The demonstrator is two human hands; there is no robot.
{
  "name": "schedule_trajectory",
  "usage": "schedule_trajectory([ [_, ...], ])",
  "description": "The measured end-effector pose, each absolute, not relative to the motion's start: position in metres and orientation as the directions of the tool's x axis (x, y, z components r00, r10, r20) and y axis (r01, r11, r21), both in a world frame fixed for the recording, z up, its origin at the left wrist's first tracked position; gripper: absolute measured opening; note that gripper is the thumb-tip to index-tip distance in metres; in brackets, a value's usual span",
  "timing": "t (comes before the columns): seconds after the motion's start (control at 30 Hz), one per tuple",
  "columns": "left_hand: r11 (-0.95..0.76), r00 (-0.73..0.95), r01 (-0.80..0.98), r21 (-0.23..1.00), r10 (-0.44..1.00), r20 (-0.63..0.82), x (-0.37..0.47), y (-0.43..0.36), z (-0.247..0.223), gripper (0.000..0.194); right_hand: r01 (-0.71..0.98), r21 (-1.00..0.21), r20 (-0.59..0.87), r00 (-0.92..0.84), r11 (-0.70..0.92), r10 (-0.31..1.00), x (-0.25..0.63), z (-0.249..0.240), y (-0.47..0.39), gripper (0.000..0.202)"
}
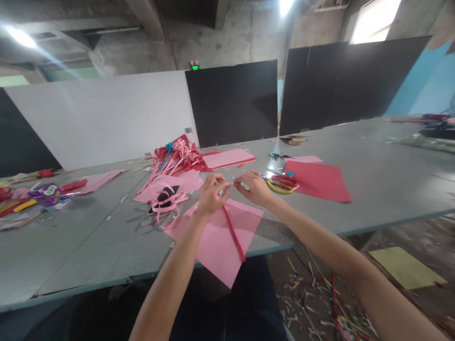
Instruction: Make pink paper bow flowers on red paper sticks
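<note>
My left hand (214, 193) is closed in a pinch above the far part of a pink paper sheet (220, 246). Facing it, my right hand (251, 186) also pinches, its fingertips close to those of the left. Whatever lies between the fingertips is too small to make out. A thin red paper stick (233, 234) runs from just below my left hand across the sheet towards the table's front edge. The near corner of the sheet hangs over that edge.
Scissors with yellow handles (280, 185) and red paper (320, 181) lie to the right. Curled pink ribbons (167, 201) and a bundle of paper flowers (181, 150) are at left. Stacked pink sheets (229, 158) lie behind my hands on the grey table (117, 246).
</note>
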State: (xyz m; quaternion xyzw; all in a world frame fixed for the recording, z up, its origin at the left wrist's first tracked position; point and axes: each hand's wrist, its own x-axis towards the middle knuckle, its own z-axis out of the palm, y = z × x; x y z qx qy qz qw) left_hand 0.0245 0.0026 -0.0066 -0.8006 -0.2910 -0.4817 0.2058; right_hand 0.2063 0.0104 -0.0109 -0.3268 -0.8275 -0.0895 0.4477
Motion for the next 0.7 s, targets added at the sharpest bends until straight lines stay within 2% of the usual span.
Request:
schedule_trajectory([
  [0.33, -0.694, 0.353, 0.720, -0.002, 0.364, 0.862, 0.0225, 0.0039, -0.0082, 0.014, 0.610, -0.140, 0.792, -0.404, 0.780, 0.457, 0.2061, -0.0130, 0.0107, 0.018],
  [0.7, -0.711, 0.356, 0.703, 0.005, 0.357, 0.864, 0.0229, 0.0053, -0.0091, 0.010, 0.603, -0.121, 0.789, -0.424, 0.789, 0.445, 0.2031, -0.0123, 0.0082, 0.016],
])
